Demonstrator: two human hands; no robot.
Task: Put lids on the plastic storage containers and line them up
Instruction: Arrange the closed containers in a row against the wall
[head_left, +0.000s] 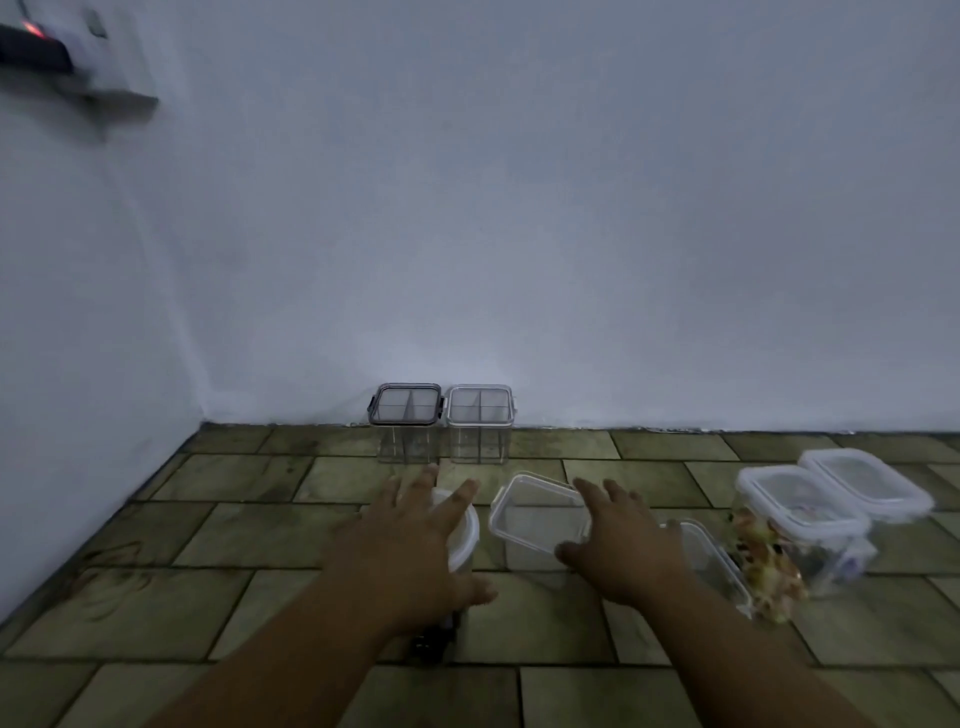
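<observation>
The square clear container stands on the tiled floor between the two hands. Its clear lid sits on top askew, the far corner looking higher than the near one, so it seems laid on rather than pressed home. It lies just left of the right hand, whose thumb reaches the lid's near right corner while the fingers fan out past its right edge; that grip is apart, clamped on nothing. The left hand is spread too, fingers straight, over the white lid of a round container just left of the square one; whether the palm presses on it cannot be told. The right hand is the nearer to the loose lid. The lid is close to square, with no real long axis, and its edges are turned a little against the tile lines, so the coming move probably calls for shifting leftward over it and pressing down flat

Right of that hand a lidded clear box is partly hidden by the wrist. Further right, a white-rimmed container holding pale pinkish pieces touches a second white-rimmed container. Against the white wall a grey-lidded tall container and a clear-lidded tall container stand side by side. The floor is greenish tile with dark joints, dimly lit; a blurred wall fitting shows a red light at top left
</observation>
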